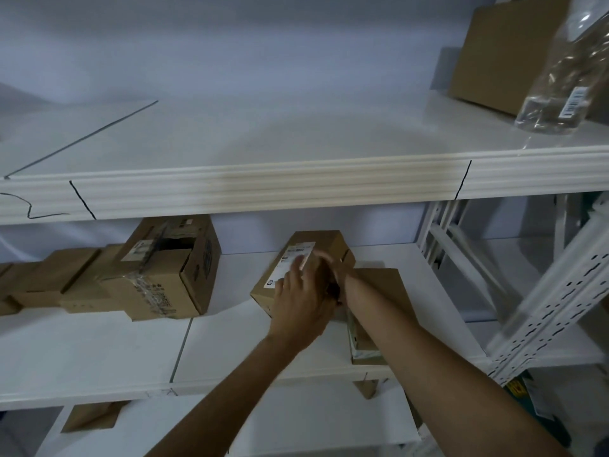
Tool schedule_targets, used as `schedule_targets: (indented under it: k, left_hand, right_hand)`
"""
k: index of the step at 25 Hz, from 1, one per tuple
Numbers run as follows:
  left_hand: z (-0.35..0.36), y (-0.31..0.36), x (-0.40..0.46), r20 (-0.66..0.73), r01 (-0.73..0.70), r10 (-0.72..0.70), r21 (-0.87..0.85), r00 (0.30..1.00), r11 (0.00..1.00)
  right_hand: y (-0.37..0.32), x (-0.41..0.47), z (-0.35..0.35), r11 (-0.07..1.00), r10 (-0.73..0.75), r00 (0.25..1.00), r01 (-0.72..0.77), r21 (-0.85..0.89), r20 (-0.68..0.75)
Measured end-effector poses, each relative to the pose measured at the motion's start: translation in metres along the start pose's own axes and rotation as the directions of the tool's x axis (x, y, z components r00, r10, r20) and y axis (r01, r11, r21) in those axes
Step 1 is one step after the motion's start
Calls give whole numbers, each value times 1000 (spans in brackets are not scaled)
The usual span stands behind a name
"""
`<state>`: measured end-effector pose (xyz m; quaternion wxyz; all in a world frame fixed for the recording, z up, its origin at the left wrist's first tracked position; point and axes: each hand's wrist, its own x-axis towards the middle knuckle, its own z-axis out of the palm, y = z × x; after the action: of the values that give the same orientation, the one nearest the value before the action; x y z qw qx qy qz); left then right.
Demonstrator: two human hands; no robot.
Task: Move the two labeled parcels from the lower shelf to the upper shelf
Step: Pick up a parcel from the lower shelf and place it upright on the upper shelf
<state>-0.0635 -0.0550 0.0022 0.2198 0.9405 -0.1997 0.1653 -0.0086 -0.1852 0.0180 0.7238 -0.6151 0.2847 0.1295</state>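
1. Head view, centre right of frame: labeled parcel on the lower shelf.
2. Left hand lies spread on its labelled top; right hand at its right side, grip blurred, cannot tell.
3. Upper shelf, top right: cardboard box, clear bag.

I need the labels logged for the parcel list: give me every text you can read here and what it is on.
None can be read.
Parcel between both hands: white label, print blurred.
Large taped box: label and side print too blurred.
Clear plastic bag on the upper shelf: barcode sticker, digits too small.
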Motion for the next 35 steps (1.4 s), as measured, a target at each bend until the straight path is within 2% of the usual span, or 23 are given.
schedule_targets:
  k: [1,2,3,4,6,8,10,11,14,20,30,35]
  left_hand:
    - [-12,-10,6,22,93,-90,-279,996,956]
    - [-24,-22,13,55,184,-182,-522,982,833]
    - [-33,-37,22,115,288,-287,-669,951,685]
    - [-40,-53,32,237,428,-381,-707,894,563]
    - [-44,-78,36,506,650,-412,-635,758,418]
    - [-35,-91,25,703,753,-271,-601,658,268]
    - [-26,-96,9,765,775,-123,-620,632,125]
    - [-22,-96,5,766,772,-98,-628,635,97]
    - [-9,-96,3,735,747,-147,-663,662,51]
    - [-5,-95,7,713,734,-188,-675,675,75]
    - [-3,-92,5,706,719,-159,-693,691,50]
    - [-3,-94,4,698,711,-140,-698,702,84]
  right_hand:
    - [-3,-1,-5,998,-12,1000,12,-62,6]
    - [-4,-1,-11,991,-43,999,46,-125,24]
    - [-5,0,-16,981,-76,996,83,-173,51]
    - [-4,-2,-21,971,-103,990,120,-206,92]
    - [-1,-2,-29,958,-132,978,169,-232,164]
    - [2,-3,-34,955,-138,966,189,-229,219]
    - [8,-2,-38,966,-123,959,175,-190,256]
    - [12,-1,-40,971,-124,956,172,-168,264]
    - [20,2,-40,973,-165,954,199,-115,251]
    - [25,10,-44,968,-206,951,232,-95,229]
    - [27,12,-48,968,-209,948,235,-89,238]
    - [26,9,-48,965,-210,948,240,-105,240]
